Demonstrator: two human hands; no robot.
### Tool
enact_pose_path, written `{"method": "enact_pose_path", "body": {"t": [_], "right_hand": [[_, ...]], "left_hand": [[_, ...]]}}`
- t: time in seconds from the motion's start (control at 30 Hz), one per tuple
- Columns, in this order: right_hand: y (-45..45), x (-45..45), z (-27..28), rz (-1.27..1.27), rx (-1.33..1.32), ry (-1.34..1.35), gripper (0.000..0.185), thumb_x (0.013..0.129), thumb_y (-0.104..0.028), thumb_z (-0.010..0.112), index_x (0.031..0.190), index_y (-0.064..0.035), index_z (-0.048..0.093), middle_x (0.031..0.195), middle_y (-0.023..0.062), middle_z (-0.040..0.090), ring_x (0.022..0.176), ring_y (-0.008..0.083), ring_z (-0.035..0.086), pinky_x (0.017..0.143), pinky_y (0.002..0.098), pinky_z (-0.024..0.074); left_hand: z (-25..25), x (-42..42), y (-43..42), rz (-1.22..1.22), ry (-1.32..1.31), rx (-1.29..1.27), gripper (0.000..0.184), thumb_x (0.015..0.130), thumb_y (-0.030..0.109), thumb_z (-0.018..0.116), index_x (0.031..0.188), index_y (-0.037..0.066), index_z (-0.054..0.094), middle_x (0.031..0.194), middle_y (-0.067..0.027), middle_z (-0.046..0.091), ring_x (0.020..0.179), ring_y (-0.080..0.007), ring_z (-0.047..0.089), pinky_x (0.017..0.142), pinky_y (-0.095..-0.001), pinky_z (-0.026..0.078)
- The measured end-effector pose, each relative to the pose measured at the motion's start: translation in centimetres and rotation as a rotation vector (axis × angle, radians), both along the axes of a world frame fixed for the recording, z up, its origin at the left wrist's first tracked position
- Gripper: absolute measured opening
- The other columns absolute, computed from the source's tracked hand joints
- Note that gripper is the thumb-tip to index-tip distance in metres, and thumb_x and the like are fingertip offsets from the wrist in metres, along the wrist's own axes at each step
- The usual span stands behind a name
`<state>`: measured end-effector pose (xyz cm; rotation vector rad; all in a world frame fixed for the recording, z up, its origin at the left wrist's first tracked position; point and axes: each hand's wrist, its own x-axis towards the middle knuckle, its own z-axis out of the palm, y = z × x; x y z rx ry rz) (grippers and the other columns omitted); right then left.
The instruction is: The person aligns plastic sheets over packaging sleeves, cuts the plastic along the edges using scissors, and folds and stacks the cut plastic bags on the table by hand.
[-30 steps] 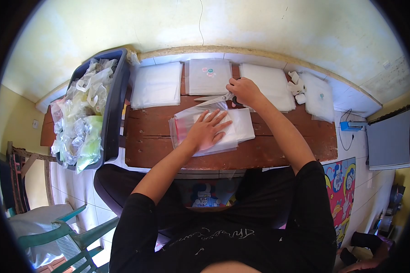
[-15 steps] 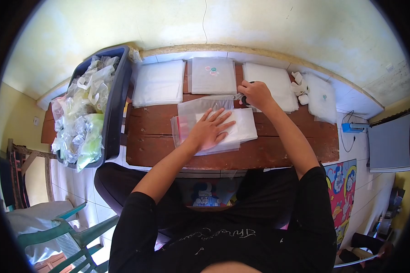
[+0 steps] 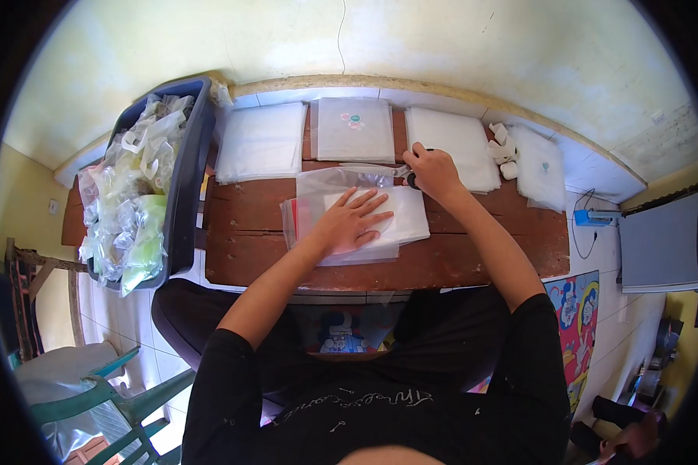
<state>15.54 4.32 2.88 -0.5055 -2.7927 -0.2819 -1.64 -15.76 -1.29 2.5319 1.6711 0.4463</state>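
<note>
My left hand [image 3: 351, 222] lies flat with fingers spread on a small pile of clear plastic bags [image 3: 318, 184] at the middle of the brown wooden table [image 3: 488, 248]. Under its fingertips and to their right is a folded white sheet or bag [image 3: 407, 217]; a red strip [image 3: 291, 217] shows at the pile's left side. My right hand [image 3: 434, 174] grips black-handled scissors [image 3: 402, 171] just beyond the pile. Their blades point left along the far edge of the top bag; whether they touch the plastic I cannot tell.
Stacks of clear bags [image 3: 260, 143] line the table's far side, one with round stickers [image 3: 354, 121]. White rolled strips [image 3: 503, 147] lie at the right. A dark bin [image 3: 184, 194] full of plastic pieces stands left. A green chair [image 3: 143, 399] is lower left.
The view has shifted slightly, so the table appears further left. My right hand with the scissors is a little lower along the bag's far edge. My left hand stays flat on the pile.
</note>
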Motion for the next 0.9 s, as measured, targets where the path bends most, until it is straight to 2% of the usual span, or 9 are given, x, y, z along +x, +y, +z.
{"method": "enact_pose_path", "body": {"t": [0.13,0.2,0.3,0.4,0.57,0.67,0.73,0.83,0.9], "right_hand": [[-0.6,0.2,0.5,-0.036,-0.043,-0.002,0.024,0.067,-0.007,0.072,0.087,-0.0089,0.059,0.089,0.0083,0.059,0.065,0.0264,0.066,0.059,0.0364,0.0535],[-0.5,0.2,0.3,-0.042,-0.031,-0.008,0.024,0.067,-0.005,0.071,0.088,-0.0087,0.059,0.089,0.0084,0.059,0.065,0.0266,0.066,0.059,0.0367,0.0536],[-0.5,0.3,0.2,-0.042,-0.016,-0.019,0.025,0.066,-0.003,0.07,0.088,-0.0084,0.06,0.089,0.0085,0.059,0.065,0.0269,0.066,0.059,0.037,0.0537],[-0.4,0.4,0.2,-0.033,-0.013,-0.017,0.026,0.066,-0.003,0.07,0.089,-0.0083,0.06,0.089,0.0087,0.059,0.065,0.0271,0.066,0.058,0.0372,0.0537],[-0.3,0.2,0.3,-0.041,-0.028,-0.024,0.028,0.065,-0.003,0.071,0.089,-0.0084,0.06,0.09,0.009,0.059,0.067,0.0268,0.066,0.061,0.0374,0.0527],[-0.4,0.2,0.6,0.001,0.004,-0.01,0.031,0.064,-0.01,0.077,0.09,-0.0088,0.059,0.091,0.0082,0.058,0.074,0.0257,0.065,0.068,0.0365,0.0503],[-0.5,0.0,0.8,0.001,-0.008,-0.017,0.039,0.062,-0.019,0.083,0.091,-0.0089,0.059,0.092,0.0073,0.058,0.079,0.0242,0.064,0.074,0.0351,0.0474],[-0.2,-0.6,0.8,0.025,0.045,-0.03,0.044,0.06,-0.026,0.085,0.091,-0.0091,0.059,0.092,0.0067,0.057,0.079,0.0235,0.063,0.075,0.0348,0.047],[-0.1,-0.9,0.6,0.041,0.049,-0.017,0.042,0.061,-0.025,0.084,0.09,-0.009,0.059,0.092,0.0067,0.057,0.079,0.0234,0.063,0.075,0.0347,0.0471]], "left_hand": [[0.4,0.1,0.4,0.005,-0.102,-0.028,0.045,0.094,0.031,0.055,0.138,0.021,0.054,0.153,-0.0103,0.039,0.142,-0.0294,0.034,0.116,-0.049,0.024],[-0.2,0.3,0.9,0.039,-0.184,-0.093,0.041,0.092,0.024,0.058,0.133,0.018,0.057,0.15,-0.0117,0.042,0.139,-0.0303,0.038,0.112,-0.0475,0.03],[-0.7,0.9,1.0,0.066,-0.21,-0.033,0.038,0.092,0.02,0.057,0.131,0.017,0.059,0.15,-0.0115,0.042,0.139,-0.0308,0.038,0.11,-0.0464,0.031],[-0.4,1.5,1.1,0.099,-0.133,0.076,0.041,0.094,0.022,0.055,0.135,0.019,0.055,0.152,-0.0102,0.04,0.14,-0.0298,0.036,0.113,-0.0466,0.029],[-0.4,1.7,1.2,0.076,-0.029,0.052,0.047,0.097,0.025,0.049,0.144,0.02,0.045,0.154,-0.0062,0.037,0.144,-0.0267,0.032,0.118,-0.0469,0.023],[-0.4,1.7,1.2,0.06,0.0,0.032,0.049,0.098,0.026,0.047,0.147,0.02,0.041,0.155,-0.0038,0.036,0.145,-0.0254,0.03,0.119,-0.0472,0.021],[-0.5,1.7,1.2,0.055,-0.004,0.027,0.05,0.098,0.026,0.046,0.147,0.02,0.041,0.155,-0.003,0.036,0.145,-0.0251,0.029,0.119,-0.0473,0.02],[-0.4,1.8,1.2,0.047,-0.012,0.03,0.048,0.099,0.026,0.046,0.146,0.019,0.043,0.154,-0.002,0.038,0.145,-0.0244,0.029,0.119,-0.0476,0.022],[-0.3,1.7,1.2,0.04,-0.002,0.004,0.049,0.099,0.026,0.046,0.147,0.019,0.041,0.156,-0.0026,0.036,0.145,-0.0247,0.029,0.119,-0.0483,0.021]]}}
